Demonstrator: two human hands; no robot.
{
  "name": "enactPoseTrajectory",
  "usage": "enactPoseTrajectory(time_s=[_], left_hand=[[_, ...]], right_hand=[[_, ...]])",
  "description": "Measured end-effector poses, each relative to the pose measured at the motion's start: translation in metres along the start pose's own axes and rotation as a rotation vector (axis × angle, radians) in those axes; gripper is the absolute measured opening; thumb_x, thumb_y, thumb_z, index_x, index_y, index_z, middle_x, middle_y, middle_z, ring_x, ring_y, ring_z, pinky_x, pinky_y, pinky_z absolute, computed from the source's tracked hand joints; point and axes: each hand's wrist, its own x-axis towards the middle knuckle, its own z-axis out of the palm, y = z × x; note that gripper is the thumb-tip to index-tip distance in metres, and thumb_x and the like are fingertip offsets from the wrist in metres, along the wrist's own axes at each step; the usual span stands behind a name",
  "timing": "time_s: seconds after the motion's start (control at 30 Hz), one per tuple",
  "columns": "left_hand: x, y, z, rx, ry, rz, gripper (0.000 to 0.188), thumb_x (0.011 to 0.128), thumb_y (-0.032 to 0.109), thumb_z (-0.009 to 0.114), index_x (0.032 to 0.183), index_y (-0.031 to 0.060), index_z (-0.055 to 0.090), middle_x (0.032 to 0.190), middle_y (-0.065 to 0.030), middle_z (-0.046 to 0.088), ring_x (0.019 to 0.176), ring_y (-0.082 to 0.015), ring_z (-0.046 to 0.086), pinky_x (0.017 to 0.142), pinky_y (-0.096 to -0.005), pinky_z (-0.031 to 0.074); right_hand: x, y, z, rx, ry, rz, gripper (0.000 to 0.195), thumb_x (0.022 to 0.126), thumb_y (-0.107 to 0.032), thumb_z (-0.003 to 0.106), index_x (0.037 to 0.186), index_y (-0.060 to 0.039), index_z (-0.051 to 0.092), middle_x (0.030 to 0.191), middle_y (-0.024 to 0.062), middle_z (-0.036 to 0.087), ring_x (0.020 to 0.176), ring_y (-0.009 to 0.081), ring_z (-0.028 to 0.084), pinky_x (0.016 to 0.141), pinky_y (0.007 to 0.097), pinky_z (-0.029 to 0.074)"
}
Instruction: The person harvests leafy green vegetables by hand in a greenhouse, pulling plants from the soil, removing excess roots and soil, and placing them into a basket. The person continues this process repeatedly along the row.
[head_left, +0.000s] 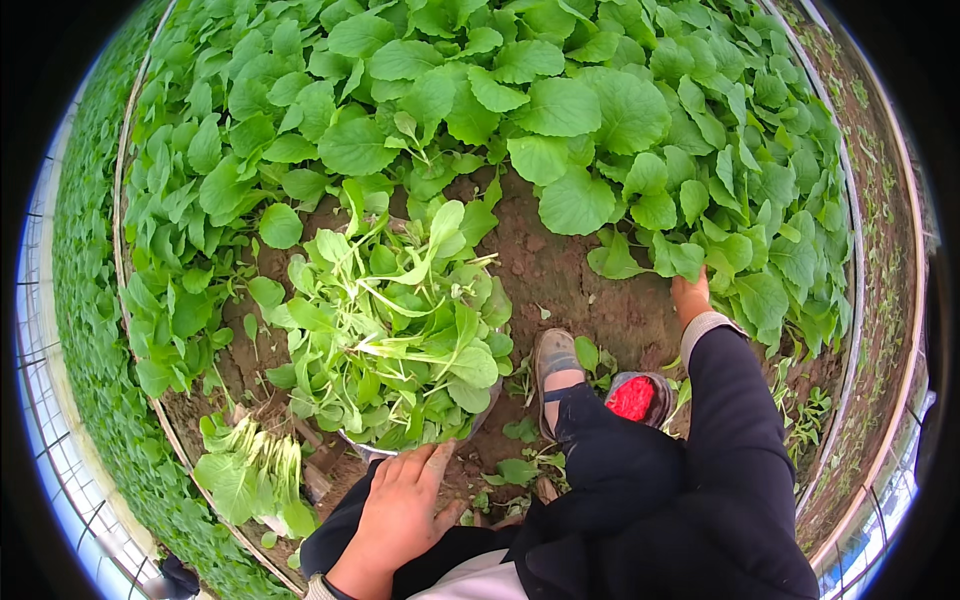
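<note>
My left hand (405, 495) lies palm down by my knee, fingertips at the near rim of a round tub (491, 405). It grips nothing; the fingers are stretched out and the thumb stands apart. Loose leafy greens (390, 322) with pale stems are heaped in the tub and hide most of it. At the bed's right-hand side, my right hand (690, 296) reaches in low among the growing leafy plants (682, 259). Leaves cover its fingertips, so whether it holds a stem cannot be seen.
A bunch of pulled greens (251, 469) lies left of the tub, roots upward. My shoe (553, 367) stands on bare soil (577, 292), beside a small container (660, 401) with red material (630, 397). Pale edging lines (851, 195) run along the bed's sides.
</note>
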Motion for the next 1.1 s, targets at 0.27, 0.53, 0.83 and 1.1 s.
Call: enactPoseTrajectory(time_s=[0.27, 0.53, 0.83, 1.1], left_hand=[[0.003, -0.004, 0.004, 0.011, -0.011, -0.014, 0.07, 0.068, 0.021, 0.067, 0.129, 0.0053, 0.038, 0.118, -0.0151, 0.048, 0.107, -0.031, 0.047, 0.092, -0.0407, 0.036], [0.002, -0.007, 0.011, 0.065, 0.027, -0.002, 0.068, 0.07, 0.024, 0.067, 0.129, 0.0059, 0.038, 0.117, -0.0151, 0.049, 0.106, -0.0315, 0.048, 0.092, -0.0406, 0.037], [-0.018, -0.004, 0.022, 0.18, 0.084, 0.012, 0.065, 0.073, 0.028, 0.065, 0.128, 0.0059, 0.039, 0.114, -0.0166, 0.051, 0.104, -0.033, 0.049, 0.091, -0.0414, 0.037], [-0.044, -0.003, 0.031, 0.207, 0.118, 0.044, 0.06, 0.075, 0.031, 0.063, 0.125, 0.0061, 0.041, 0.104, -0.0154, 0.056, 0.1, -0.0322, 0.053, 0.089, -0.0432, 0.038]], right_hand=[[-0.005, 0.006, 0.011, 0.529, 0.098, 0.201, 0.031, 0.085, -0.026, 0.043, 0.107, -0.0113, 0.06, 0.108, 0.0094, 0.059, 0.102, 0.0282, 0.054, 0.085, 0.0414, 0.041], [-0.001, -0.005, 0.029, 0.57, 0.089, 0.26, 0.024, 0.084, -0.024, 0.045, 0.095, -0.0137, 0.063, 0.101, 0.0093, 0.062, 0.094, 0.0273, 0.058, 0.077, 0.0396, 0.046], [-0.071, -0.017, -0.143, 0.659, -0.052, -0.024, 0.028, 0.079, -0.016, 0.05, 0.104, -0.004, 0.055, 0.098, 0.0159, 0.062, 0.094, 0.0311, 0.059, 0.078, 0.0414, 0.047], [-0.113, 0.036, -0.236, 1.307, 0.467, 0.011, 0.04, 0.072, -0.015, 0.062, 0.106, 0.0019, 0.051, 0.098, 0.0224, 0.059, 0.089, 0.0366, 0.057, 0.079, 0.04, 0.045]])
